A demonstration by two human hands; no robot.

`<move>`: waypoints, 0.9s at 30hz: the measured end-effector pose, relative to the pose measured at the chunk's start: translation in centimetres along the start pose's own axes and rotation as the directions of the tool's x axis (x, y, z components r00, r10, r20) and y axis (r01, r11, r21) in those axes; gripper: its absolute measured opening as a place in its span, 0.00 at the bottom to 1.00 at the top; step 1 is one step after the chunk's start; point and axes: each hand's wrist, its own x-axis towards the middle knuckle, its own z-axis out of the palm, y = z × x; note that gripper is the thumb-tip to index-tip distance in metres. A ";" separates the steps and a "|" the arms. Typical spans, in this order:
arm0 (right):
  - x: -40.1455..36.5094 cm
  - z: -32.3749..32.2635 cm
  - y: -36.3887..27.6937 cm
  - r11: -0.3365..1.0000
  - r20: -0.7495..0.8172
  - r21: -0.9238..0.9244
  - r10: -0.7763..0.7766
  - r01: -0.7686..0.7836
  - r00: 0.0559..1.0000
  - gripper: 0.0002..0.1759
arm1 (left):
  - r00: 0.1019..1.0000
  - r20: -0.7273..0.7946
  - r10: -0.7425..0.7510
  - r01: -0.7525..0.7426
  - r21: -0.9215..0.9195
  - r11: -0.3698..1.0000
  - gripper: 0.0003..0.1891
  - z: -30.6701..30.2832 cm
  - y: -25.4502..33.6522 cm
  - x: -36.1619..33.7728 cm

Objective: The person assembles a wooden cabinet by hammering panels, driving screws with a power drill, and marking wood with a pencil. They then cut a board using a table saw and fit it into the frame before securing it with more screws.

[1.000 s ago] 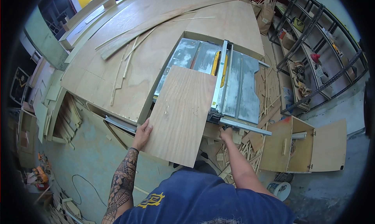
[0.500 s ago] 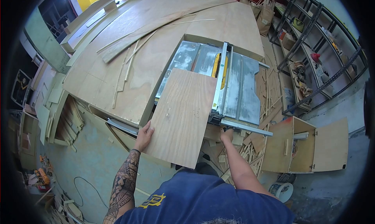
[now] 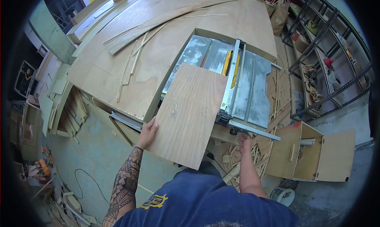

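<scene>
My left hand [image 3: 148,133] grips the left edge of a rectangular wooden board [image 3: 190,112]. The board's far part lies on the table saw [image 3: 253,88], and its right edge runs along the metal fence [image 3: 232,76]. Its near end hangs over the front of the saw. My right hand [image 3: 244,142] is below the front rail [image 3: 257,131], just right of a black knob [image 3: 233,131], apart from it. The right fingers look curled, and nothing shows in them. A yellow part [image 3: 227,63] stands beside the fence.
Around the saw extends a large plywood worktop [image 3: 142,69] with a long plank [image 3: 158,23] and thin strips. Metal shelving [image 3: 316,49] stands at right, above an open wooden cabinet [image 3: 308,152]. Wood offcuts [image 3: 233,163] cover the floor near the saw. A cable [image 3: 93,175] lies at left.
My right hand has come off the knob at the front rail and moved slightly right and down. The view has shifted a little; my left hand still holds the board.
</scene>
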 end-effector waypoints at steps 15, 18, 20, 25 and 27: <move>9.0 0.9 -3.0 0.972 -0.338 0.231 0.029 0.053 0.941 0.19 | 0.886 -0.421 -0.195 0.055 -0.323 0.945 0.29 -6.0 -0.3 -7.6; 11.3 1.3 -0.7 0.944 -0.300 0.304 -0.033 0.129 0.953 0.21 | 0.844 -0.489 -0.222 0.067 -0.314 0.947 0.29 -6.9 -0.3 -10.1; 11.2 0.9 1.3 0.917 -0.295 0.350 -0.086 0.191 0.952 0.23 | 0.837 -0.492 -0.240 0.091 -0.307 0.947 0.30 -7.0 -0.8 -11.4; 1.0 10.6 16.5 0.958 -0.193 -0.029 0.274 -0.284 0.942 0.16 | 0.857 -0.436 -0.274 0.137 -0.320 0.937 0.30 -6.4 -2.2 -12.6; -2.1 19.0 20.4 0.853 0.169 0.119 0.487 -0.509 0.857 0.19 | 0.854 -0.457 -0.247 0.119 -0.289 0.950 0.30 -6.0 -2.7 -12.5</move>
